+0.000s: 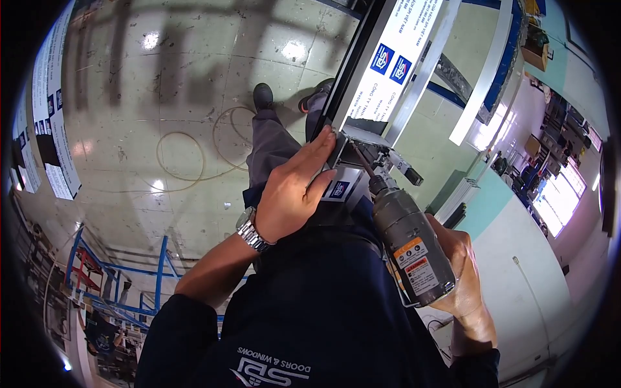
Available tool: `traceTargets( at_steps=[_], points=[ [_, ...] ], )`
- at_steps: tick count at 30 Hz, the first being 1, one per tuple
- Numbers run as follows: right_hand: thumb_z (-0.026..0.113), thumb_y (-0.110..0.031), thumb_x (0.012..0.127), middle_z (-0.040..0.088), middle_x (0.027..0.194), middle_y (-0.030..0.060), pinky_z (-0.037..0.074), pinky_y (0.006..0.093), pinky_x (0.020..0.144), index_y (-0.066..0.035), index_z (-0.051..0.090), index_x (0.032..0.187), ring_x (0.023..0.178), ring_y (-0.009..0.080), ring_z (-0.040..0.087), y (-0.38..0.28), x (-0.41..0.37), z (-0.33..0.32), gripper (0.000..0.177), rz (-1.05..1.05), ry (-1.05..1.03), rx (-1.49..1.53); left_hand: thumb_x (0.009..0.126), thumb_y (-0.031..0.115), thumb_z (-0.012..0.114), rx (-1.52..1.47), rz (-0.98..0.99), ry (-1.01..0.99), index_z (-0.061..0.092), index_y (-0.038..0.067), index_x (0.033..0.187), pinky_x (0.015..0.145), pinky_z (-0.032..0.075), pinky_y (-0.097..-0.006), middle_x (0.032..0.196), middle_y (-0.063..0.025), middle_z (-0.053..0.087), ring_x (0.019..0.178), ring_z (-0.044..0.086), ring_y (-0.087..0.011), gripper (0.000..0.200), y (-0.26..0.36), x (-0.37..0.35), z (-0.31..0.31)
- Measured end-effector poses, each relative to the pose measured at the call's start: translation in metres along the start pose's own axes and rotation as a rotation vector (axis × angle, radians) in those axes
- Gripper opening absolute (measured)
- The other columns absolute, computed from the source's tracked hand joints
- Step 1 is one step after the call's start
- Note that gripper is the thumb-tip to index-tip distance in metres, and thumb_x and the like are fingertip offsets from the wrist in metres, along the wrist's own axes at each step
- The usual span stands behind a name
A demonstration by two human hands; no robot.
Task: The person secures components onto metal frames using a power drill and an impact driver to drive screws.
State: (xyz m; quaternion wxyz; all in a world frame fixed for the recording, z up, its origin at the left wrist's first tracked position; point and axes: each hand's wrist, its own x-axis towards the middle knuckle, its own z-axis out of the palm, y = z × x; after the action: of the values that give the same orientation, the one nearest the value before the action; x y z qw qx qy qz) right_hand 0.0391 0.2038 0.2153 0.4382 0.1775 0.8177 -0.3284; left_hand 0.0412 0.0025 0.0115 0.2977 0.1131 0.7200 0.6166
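My right hand (pixel 460 275) is wrapped round the body of a grey power screwdriver (pixel 396 216) with orange and white labels. Its long thin bit slants up and left to the end of a window or door profile (pixel 357 97), where metal hardware (pixel 402 165) sits beside it. The exact contact point of the bit is too small to make out. My left hand (pixel 290 187), with a metal watch (pixel 252 229) on the wrist, lies along the profile's dark edge. Its fingers are stretched out and the thumb stands apart, resting near the end.
Bare silver bars (pixel 482 71) lie right of the profile on a blue-edged support. A pale hose (pixel 180 157) loops across the tiled floor. Film-covered profiles (pixel 55 123) stand at far left, above a blue metal rack (pixel 158 278). A white board (pixel 511 271) lies at right.
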Motion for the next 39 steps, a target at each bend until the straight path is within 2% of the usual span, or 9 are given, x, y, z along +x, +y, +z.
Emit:
traceTargets(
  at_steps=[13,15,22,28,30,33,38,39],
  points=[
    [0.082,-0.013,0.067,0.073,0.087,0.0188,0.058,0.0404,0.08,0.0,0.064,0.118,0.075,0.0302,0.074,0.0,0.006,0.002,0.056,-0.006,-0.012,-0.031,0.094,0.009,0.064,-0.003,-0.008,-0.01,0.053,-0.001,0.141,0.107,0.046,-0.0372,0.147,-0.0206,0.05,0.132,0.053,-0.0344,0.049,0.001,0.001,-0.002],
    [0.079,-0.014,0.069,0.065,0.077,0.0141,0.051,0.0343,0.059,0.005,0.063,0.098,0.06,0.0276,0.066,0.002,0.007,0.007,0.038,-0.073,0.076,0.007,0.094,0.009,0.064,-0.01,-0.013,-0.011,0.052,-0.001,0.141,0.107,0.046,-0.0371,0.147,-0.0206,0.05,0.132,0.053,-0.0343,0.049,0.002,0.001,-0.002],
    [0.079,-0.014,0.069,0.066,0.079,0.0148,0.052,0.0349,0.06,0.005,0.065,0.102,0.061,0.0282,0.066,0.004,0.009,0.007,0.041,-0.123,0.102,-0.038,0.094,0.01,0.064,0.0,-0.017,-0.014,0.052,0.0,0.142,0.107,0.046,-0.0369,0.147,-0.0205,0.05,0.132,0.053,-0.0335,0.05,0.002,0.0,-0.002],
    [0.077,-0.015,0.068,0.067,0.076,0.0161,0.053,0.035,0.063,0.004,0.066,0.105,0.062,0.028,0.067,0.006,0.007,0.005,0.043,-0.042,0.064,-0.026,0.094,0.011,0.065,0.005,-0.002,-0.002,0.052,0.0,0.141,0.106,0.047,-0.037,0.147,-0.0209,0.051,0.13,0.054,-0.0345,0.051,0.0,0.0,0.0],
    [0.079,-0.01,0.07,0.069,0.073,0.0162,0.055,0.0352,0.066,0.001,0.066,0.108,0.064,0.0269,0.071,0.004,0.006,0.003,0.041,-0.044,0.032,-0.042,0.094,0.011,0.065,0.019,0.007,0.001,0.052,0.0,0.141,0.105,0.048,-0.037,0.146,-0.021,0.051,0.13,0.054,-0.0351,0.051,0.001,0.0,0.0],
    [0.077,-0.016,0.066,0.066,0.072,0.0169,0.053,0.036,0.064,0.003,0.066,0.106,0.061,0.0287,0.067,0.009,0.003,0.012,0.046,-0.055,0.097,-0.043,0.092,0.004,0.064,-0.005,-0.021,-0.015,0.049,0.0,0.144,0.108,0.044,-0.036,0.146,-0.0193,0.052,0.134,0.052,-0.0332,0.055,0.002,-0.001,0.0],
    [0.078,-0.018,0.065,0.066,0.073,0.0192,0.053,0.0367,0.066,0.002,0.066,0.108,0.062,0.0314,0.066,0.008,0.001,0.01,0.049,-0.041,0.068,-0.056,0.093,0.009,0.065,0.035,-0.013,0.011,0.052,-0.002,0.141,0.108,0.044,-0.0362,0.142,-0.0204,0.056,0.134,0.052,-0.0334,0.051,0.001,0.0,0.0],
    [0.078,-0.019,0.065,0.066,0.074,0.02,0.053,0.0373,0.066,0.003,0.066,0.109,0.063,0.0331,0.066,0.01,0.001,0.011,0.05,-0.063,0.081,-0.07,0.094,0.014,0.065,0.078,0.023,0.02,0.054,-0.001,0.139,0.104,0.048,-0.0386,0.142,-0.0224,0.054,0.128,0.055,-0.0374,0.048,-0.001,0.0,0.0]
  ],
)
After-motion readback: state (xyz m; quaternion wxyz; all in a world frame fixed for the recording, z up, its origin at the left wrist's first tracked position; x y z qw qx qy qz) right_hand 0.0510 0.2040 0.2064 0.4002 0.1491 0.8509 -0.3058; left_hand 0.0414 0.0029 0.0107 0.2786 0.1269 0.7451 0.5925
